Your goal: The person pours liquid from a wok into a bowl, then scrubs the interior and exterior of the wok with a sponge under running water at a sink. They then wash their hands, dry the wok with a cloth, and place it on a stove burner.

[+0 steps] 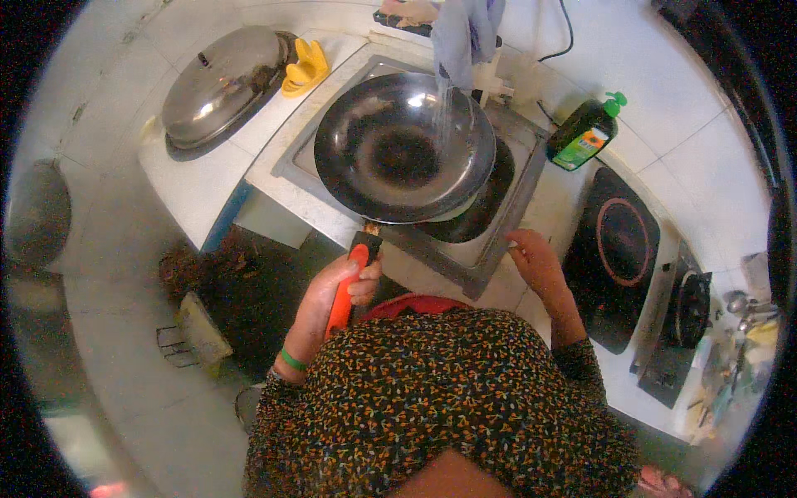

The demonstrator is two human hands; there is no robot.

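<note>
My left hand (pixel 322 300) grips the orange-and-black handle (pixel 342 297) of a dark wok (pixel 355 165). The wok is held over a metal sink (pixel 429 252), with its inside facing up. A stream of water (pixel 443 121) falls into its right side from above. Below the wok, a dark round shape (pixel 464 227) shows in the sink, mostly hidden. By the sink's right front edge is my right hand (pixel 537 258), its fingers curled; whether they touch the rim or pinch something small is unclear.
Left of the sink, a domed metal lid (pixel 224 87) and a yellow holder (pixel 306 68) rest on the counter. A green-pump bottle (pixel 582 140) stands right, beyond a black cooktop (pixel 613 261). Grey cloth (pixel 461 40) hangs over the tap area. Utensils (pixel 744 311) crowd the far right.
</note>
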